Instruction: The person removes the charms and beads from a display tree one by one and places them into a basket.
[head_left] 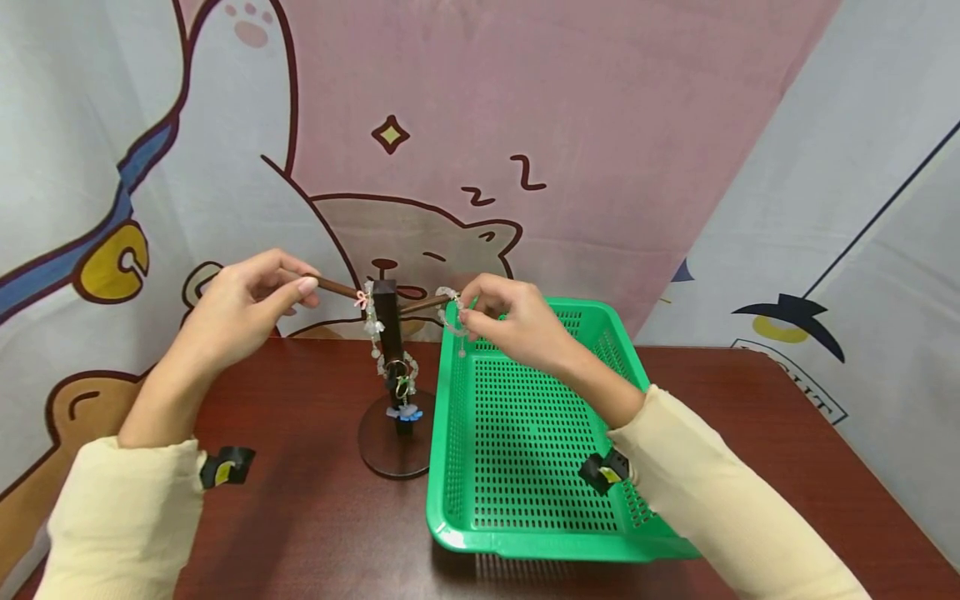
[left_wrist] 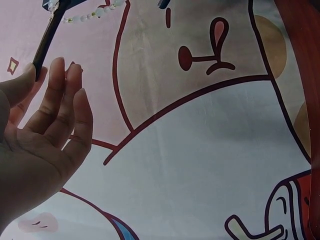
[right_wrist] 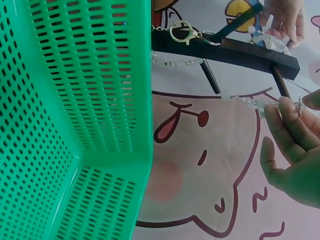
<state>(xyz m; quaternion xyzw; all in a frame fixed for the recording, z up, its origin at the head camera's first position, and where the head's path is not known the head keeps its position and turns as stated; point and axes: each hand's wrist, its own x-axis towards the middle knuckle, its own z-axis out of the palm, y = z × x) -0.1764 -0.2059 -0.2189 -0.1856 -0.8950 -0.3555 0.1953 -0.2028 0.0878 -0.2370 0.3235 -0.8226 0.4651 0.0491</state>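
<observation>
Table (head_left: 300,508) | green basket (head_left: 562,546) partly hiding stand's base (head_left: 377,442) | right hand (head_left: 521,321) pinches bracelet (head_left: 447,293)

A reddish-brown table (head_left: 300,517) bears a dark round-based stand (head_left: 391,333) beside a green basket (head_left: 555,544).

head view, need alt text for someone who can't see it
A person's right hand holds a clear beaded strand at one peg of a dark jewelry stand hung with trinkets; the left hand pinches another peg. Right of the stand, a green basket sits on a brown table, before a cartoon backdrop.
</observation>
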